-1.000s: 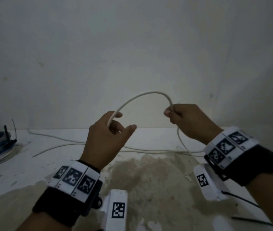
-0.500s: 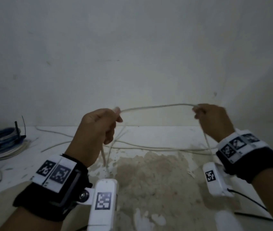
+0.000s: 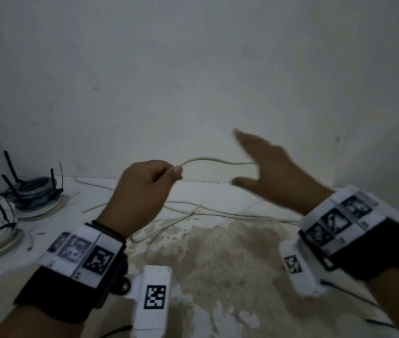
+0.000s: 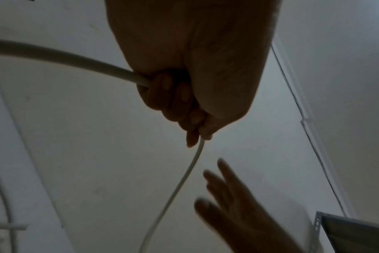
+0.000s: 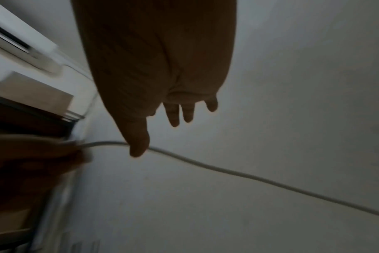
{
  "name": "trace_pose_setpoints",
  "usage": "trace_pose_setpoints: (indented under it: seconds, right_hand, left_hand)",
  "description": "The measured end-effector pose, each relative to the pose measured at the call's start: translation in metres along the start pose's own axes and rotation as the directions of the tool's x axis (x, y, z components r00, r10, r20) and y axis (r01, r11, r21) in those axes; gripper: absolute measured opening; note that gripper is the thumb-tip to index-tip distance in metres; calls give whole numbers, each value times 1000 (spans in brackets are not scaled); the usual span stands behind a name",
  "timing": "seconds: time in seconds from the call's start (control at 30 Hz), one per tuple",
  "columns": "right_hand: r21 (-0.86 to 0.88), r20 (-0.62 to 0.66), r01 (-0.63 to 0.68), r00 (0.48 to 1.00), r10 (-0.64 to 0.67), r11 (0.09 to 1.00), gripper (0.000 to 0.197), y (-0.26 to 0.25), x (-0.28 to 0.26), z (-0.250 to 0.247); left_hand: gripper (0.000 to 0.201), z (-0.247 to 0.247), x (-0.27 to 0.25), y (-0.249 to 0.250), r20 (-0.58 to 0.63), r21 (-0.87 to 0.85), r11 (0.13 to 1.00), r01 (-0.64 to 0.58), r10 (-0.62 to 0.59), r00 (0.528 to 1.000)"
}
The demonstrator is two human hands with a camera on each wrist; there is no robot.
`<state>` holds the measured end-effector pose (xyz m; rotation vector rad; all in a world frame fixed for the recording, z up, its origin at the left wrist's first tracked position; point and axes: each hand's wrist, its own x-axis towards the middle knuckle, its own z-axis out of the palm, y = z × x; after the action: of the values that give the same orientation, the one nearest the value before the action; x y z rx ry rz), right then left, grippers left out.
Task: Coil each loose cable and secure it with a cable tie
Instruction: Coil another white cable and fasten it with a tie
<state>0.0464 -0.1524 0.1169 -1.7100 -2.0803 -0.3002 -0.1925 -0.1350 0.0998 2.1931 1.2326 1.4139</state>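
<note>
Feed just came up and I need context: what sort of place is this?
Probably a bare back room or makeshift work surface: a stained white tabletop against a plain wall, with tied cable coils stacked at the left.

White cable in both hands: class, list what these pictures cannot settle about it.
- Head view: the right hand is motion-blurred; contact with the white cable is unclear.
- Left wrist view: the left hand hides the gripped stretch.
- Right wrist view: the frame edge cuts the cable off.
</note>
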Motion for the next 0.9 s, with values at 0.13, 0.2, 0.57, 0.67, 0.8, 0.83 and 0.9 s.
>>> trace_pose_setpoints:
  seconds: [0.13,0.2,0.57,0.67,0.8,0.83,0.9]
  right_hand:
    - [90,-140,335,937,-321,938,46,-59,-2,30]
    - [78,-218,379,909,-355,922,27,-56,6,35]
    - [539,-421,-178,790,446,823,20,47,45,6]
    - [568,-403,-278,727,557,774,20,70,48,7]
    - [446,-363,-381,750,553,810,24,97,50,17]
    - [399,-346,-375,783,517,836,25,98,49,23]
    - [303,-300,-333,856,421,893,23,88,45,34]
  left_hand:
    - [21,17,-8,8,166,-139,990,15,8,986]
    - [17,15,-13,3,223,-318,938,135,-64,973]
    - [34,-17,-39,-52,316,-423,832,359,-235,919]
    - [27,-24,-42,-65,336,-401,823,403,-277,900]
    - [27,-28,-45,-72,340,-469,749,468,-336,878]
    - [27,-27,-44,-68,331,-551,683,479,-348,877]
    - [25,-25,-38,-57,321,-748,469,470,-364,874]
